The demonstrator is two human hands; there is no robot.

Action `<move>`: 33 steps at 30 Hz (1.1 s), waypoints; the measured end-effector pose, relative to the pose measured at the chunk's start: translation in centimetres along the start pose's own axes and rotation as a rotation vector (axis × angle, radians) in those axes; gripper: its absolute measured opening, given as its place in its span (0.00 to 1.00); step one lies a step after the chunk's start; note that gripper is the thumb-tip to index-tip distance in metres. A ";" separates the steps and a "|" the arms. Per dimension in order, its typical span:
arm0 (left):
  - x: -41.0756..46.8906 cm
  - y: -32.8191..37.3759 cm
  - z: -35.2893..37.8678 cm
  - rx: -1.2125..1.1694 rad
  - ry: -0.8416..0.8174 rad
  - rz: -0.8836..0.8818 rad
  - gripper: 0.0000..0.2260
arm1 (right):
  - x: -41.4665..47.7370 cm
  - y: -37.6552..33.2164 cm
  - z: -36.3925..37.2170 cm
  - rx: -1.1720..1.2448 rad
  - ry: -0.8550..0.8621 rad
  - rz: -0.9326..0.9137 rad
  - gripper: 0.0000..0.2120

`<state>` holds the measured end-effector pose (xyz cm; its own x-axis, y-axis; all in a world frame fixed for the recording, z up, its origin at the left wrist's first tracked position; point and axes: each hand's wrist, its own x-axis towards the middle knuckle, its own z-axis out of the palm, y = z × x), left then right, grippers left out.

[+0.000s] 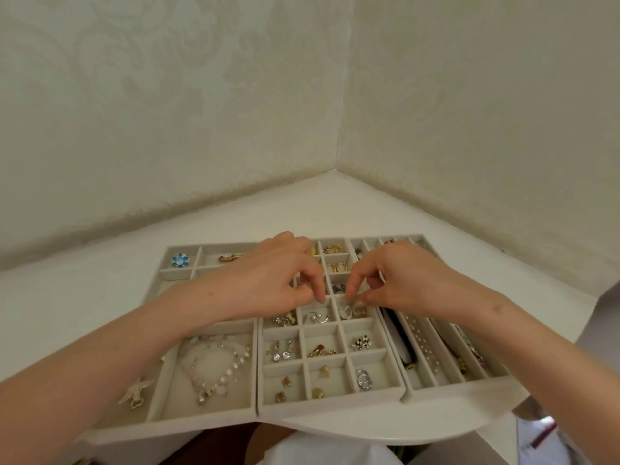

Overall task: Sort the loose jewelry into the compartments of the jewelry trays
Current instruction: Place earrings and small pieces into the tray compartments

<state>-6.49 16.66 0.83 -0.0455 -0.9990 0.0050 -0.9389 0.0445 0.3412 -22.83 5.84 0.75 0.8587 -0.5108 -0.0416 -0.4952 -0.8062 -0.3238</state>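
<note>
**Both hands pinch over the middle tray, where a tiny piece could easily stray.**

We see the left hand (278,280) and the right hand (406,280) meet at the centre of the frame above the middle tray (330,402). Each has thumb and forefinger drawn narrow into a pinch, and we cannot tell whether a piece sits between them. The nearest jewelry is a pale earring (350,311) in the compartment just under the right fingertips. We judge a slip the main risk: a piece released early would drop beside the pearl earrings (317,316) next door and tangle. Both forearms pass over the left tray (188,422) and right tray (463,391), near the front edge of the counter (302,209), so a nudge could shift them.
</note>
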 end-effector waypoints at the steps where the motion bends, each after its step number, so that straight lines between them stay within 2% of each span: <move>1: -0.1 -0.1 0.0 -0.004 0.002 -0.001 0.11 | 0.0 -0.1 0.1 -0.014 0.000 0.001 0.03; 8: -0.7 -1.0 0.0 0.010 -0.033 0.025 0.13 | -0.1 -0.4 0.2 -0.070 0.000 0.004 0.04; 11: -0.8 -1.1 0.1 0.061 -0.057 0.060 0.14 | -0.2 -0.9 -0.1 -0.014 0.037 -0.036 0.06; 14: -0.7 -1.2 0.3 0.134 -0.055 0.082 0.15 | -0.4 -1.8 0.0 0.014 0.010 -0.106 0.11; 18: -0.7 -1.2 0.4 0.189 -0.041 0.095 0.15 | 0.0 -2.5 0.8 -0.084 -0.019 -0.155 0.14; 26: -0.8 -1.8 -0.1 0.096 0.017 0.064 0.14 | 0.2 -2.8 0.8 -0.113 -0.036 -0.151 0.15; 29: -1.1 -2.2 -0.7 0.054 0.048 0.056 0.13 | 0.2 -3.1 0.6 -0.061 -0.033 -0.152 0.14; 33: -2.0 -3.1 -1.3 0.015 0.001 0.057 0.16 | 0.6 -3.9 0.7 0.032 -0.009 -0.173 0.12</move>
<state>-3.09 18.50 0.97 -0.0986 -0.9948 0.0248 -0.9399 0.1013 0.3261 -20.32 8.85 1.34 0.9320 -0.3624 0.0091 -0.3355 -0.8717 -0.3572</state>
